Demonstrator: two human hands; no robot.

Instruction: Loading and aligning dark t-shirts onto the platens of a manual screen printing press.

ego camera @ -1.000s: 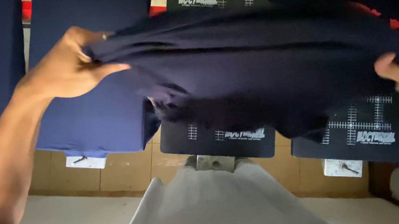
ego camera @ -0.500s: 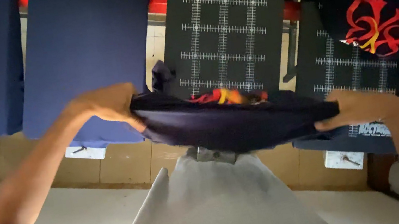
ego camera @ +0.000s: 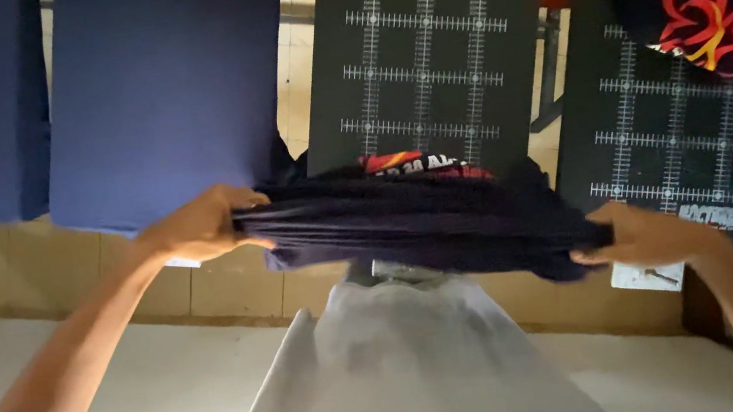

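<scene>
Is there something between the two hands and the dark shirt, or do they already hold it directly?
Nothing visible stands between them. The left hand grips one end of the folded dark shirt and the right hand grips the other end, bare fingers directly on the cloth. The shirt hangs just above the pale grey board.

Only one view is given, taken from the head and aimed forward and down. The left hand (ego camera: 200, 226) and right hand (ego camera: 647, 237) are seen close, mid-frame; gridded boards (ego camera: 424, 42) are seen farther off, along the top.
</scene>
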